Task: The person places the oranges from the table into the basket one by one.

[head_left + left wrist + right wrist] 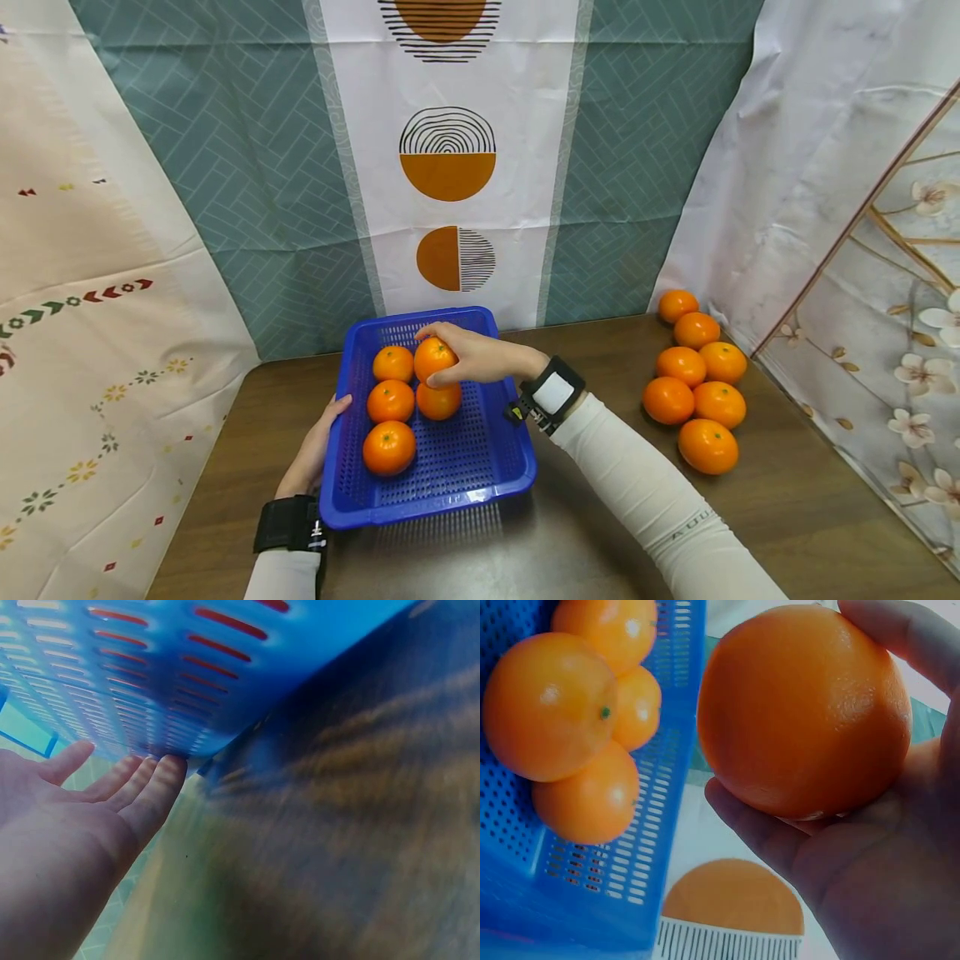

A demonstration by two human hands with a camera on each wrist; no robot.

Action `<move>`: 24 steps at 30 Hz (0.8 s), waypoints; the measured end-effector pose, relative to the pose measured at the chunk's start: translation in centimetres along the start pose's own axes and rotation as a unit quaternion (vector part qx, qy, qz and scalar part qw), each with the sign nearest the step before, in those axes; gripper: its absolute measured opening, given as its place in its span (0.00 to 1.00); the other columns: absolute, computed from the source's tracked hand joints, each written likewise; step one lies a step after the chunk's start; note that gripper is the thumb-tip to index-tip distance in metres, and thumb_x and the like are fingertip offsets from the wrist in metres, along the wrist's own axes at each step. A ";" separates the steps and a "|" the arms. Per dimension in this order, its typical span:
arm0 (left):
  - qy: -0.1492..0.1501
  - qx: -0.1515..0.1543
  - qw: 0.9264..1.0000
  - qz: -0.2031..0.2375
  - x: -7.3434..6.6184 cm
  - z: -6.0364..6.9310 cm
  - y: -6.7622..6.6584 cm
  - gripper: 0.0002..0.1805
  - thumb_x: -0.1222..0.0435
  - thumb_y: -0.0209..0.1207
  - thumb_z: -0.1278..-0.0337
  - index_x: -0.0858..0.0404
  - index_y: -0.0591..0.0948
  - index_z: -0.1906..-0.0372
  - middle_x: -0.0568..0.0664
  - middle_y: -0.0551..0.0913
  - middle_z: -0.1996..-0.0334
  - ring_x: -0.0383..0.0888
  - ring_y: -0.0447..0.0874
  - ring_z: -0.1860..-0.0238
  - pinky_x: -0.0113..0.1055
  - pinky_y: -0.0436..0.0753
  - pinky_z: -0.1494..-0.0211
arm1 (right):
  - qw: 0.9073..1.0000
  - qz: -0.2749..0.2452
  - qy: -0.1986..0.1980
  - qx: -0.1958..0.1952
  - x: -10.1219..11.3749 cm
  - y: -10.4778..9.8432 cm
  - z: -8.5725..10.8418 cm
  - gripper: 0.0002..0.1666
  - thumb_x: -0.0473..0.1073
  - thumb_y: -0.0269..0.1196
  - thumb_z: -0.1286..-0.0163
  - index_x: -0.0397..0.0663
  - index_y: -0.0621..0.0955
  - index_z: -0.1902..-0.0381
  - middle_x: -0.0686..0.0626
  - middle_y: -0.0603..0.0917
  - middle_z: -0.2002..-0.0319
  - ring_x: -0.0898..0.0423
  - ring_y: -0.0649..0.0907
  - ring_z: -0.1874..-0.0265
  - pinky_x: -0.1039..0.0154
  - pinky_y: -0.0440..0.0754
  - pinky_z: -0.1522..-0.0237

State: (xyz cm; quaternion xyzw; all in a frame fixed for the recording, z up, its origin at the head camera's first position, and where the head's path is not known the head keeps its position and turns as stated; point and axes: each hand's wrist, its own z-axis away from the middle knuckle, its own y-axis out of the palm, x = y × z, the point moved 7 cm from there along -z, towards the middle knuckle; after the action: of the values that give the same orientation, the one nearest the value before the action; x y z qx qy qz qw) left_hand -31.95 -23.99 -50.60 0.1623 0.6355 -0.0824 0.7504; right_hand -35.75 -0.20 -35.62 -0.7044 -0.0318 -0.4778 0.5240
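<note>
A blue plastic basket (457, 504) with slotted walls stands on the table, holding several oranges (388, 448) along its left side and middle. My right hand (480, 354) grips an orange (435, 358) above the far part of the basket. In the right wrist view that orange (806, 712) is held between thumb and fingers, beside the oranges (551, 705) in the basket. My left hand (318, 446) lies against the basket's left side, near the rim. Its fingers (154, 799) are fairly straight and touch the slotted wall (172, 682) in the left wrist view.
Several more oranges (705, 446) lie grouped on the right of the brown wooden table (600, 533). A patterned cloth (465, 275) hangs behind the table, and patterned sheets (847, 250) line both sides.
</note>
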 end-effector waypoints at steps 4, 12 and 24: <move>0.004 0.005 1.000 0.007 -0.1 0.0 0.0 0.39 0.41 0.36 0.17 0.44 0.33 0.16 0.63 0.49 0.20 0.48 0.75 0.37 0.51 0.83 0.41 | 1.000 0.017 0.003 0.019 -0.1 0.9 -0.2 0.36 0.50 0.66 0.27 0.51 0.66 0.27 0.45 0.69 0.35 0.52 0.78 0.47 0.62 0.82 0.50; 0.000 0.004 1.000 0.014 0.0 0.1 0.0 0.39 0.41 0.36 0.17 0.43 0.34 0.16 0.62 0.49 0.20 0.48 0.74 0.37 0.50 0.82 0.41 | 0.996 0.058 -0.019 0.068 -0.1 2.8 -0.4 0.34 0.46 0.68 0.28 0.48 0.67 0.30 0.48 0.72 0.38 0.55 0.76 0.46 0.64 0.78 0.46; 0.014 0.015 1.000 0.010 -0.2 -0.2 0.2 0.38 0.41 0.36 0.17 0.44 0.35 0.16 0.62 0.48 0.19 0.51 0.72 0.34 0.51 0.81 0.39 | 0.987 0.077 -0.039 0.134 0.0 4.9 -0.2 0.36 0.40 0.73 0.36 0.49 0.71 0.33 0.52 0.73 0.39 0.57 0.74 0.44 0.66 0.75 0.42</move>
State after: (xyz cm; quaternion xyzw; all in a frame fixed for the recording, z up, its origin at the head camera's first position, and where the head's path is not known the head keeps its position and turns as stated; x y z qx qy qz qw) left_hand -32.11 -23.78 -50.44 0.1809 0.6432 -0.0819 0.7395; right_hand -33.28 -2.55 -39.10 -0.6460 -0.0619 -0.3995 0.6475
